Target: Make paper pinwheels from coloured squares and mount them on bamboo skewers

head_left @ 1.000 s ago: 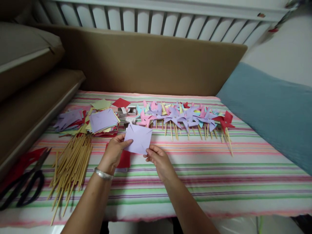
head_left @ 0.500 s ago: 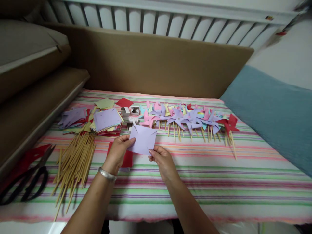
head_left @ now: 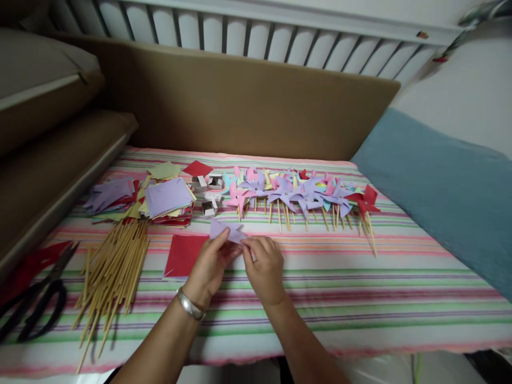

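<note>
My left hand (head_left: 212,261) grips a purple paper square (head_left: 222,230) with slits cut in it, the thumb lying on top. At the sheet's right corner, the fingers of my right hand (head_left: 264,266) pinch its edge. The paper is tilted, and part of it is hidden behind my fingers. Just left of my left hand lies a red paper square (head_left: 184,256) with another sheet under it. Beyond my hands, small open boxes (head_left: 209,205) stand near a row of paper pinwheels (head_left: 308,197) on sticks.
To the left are a bundle of wooden sticks (head_left: 116,272), black-handled scissors (head_left: 44,304) and a pile of coloured paper squares (head_left: 168,200). Cut paper pieces (head_left: 110,194) lie farther left. A brown board (head_left: 248,106) stands along the back, and a blue cushion (head_left: 436,192) borders the right.
The purple sheet, held out flat before, is now tilted, with its right corner pinched and its near part covered by my fingers. My left hand has shifted right, uncovering the red square.
</note>
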### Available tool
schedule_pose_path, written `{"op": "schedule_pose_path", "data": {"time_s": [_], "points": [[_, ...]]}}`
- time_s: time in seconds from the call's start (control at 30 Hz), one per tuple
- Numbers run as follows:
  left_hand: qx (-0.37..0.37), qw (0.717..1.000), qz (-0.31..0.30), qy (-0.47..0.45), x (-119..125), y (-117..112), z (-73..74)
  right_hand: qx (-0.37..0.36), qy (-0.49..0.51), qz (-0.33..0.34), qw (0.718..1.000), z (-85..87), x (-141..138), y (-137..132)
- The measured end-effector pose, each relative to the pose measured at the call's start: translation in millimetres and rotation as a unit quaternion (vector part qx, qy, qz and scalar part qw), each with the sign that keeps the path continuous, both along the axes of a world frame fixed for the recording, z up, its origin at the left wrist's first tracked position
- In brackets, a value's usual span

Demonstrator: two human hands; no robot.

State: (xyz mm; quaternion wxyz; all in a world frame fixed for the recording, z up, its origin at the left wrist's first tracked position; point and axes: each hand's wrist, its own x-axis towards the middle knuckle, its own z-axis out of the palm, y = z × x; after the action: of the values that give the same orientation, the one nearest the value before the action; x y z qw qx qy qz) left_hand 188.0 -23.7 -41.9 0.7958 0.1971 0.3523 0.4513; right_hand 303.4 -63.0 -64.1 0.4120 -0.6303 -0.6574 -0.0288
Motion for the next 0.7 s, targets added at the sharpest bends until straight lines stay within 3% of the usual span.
{"op": "schedule_pose_path", "data": {"time_s": [0.2,0.33,0.53,0.7], "points": [[-0.06,0.995,0.084,0.006,-6,8,-5.3,0.001,-0.015,0.067,0.998,-2.5,-13,-3],[-0.065,0.993,0.099,0.01,-6,11,-6.0,-0.002,0.025,0.095,0.995,-3.9,-11,-1],[-0.018,0.993,0.103,0.048,-7,13,-12.3,-0.034,0.154,0.119,0.98,-2.1,-8,0],[0.022,0.991,0.091,0.093,-2,7,-13.4,-0.088,0.278,0.091,0.952,-0.3,-6,1]]}}
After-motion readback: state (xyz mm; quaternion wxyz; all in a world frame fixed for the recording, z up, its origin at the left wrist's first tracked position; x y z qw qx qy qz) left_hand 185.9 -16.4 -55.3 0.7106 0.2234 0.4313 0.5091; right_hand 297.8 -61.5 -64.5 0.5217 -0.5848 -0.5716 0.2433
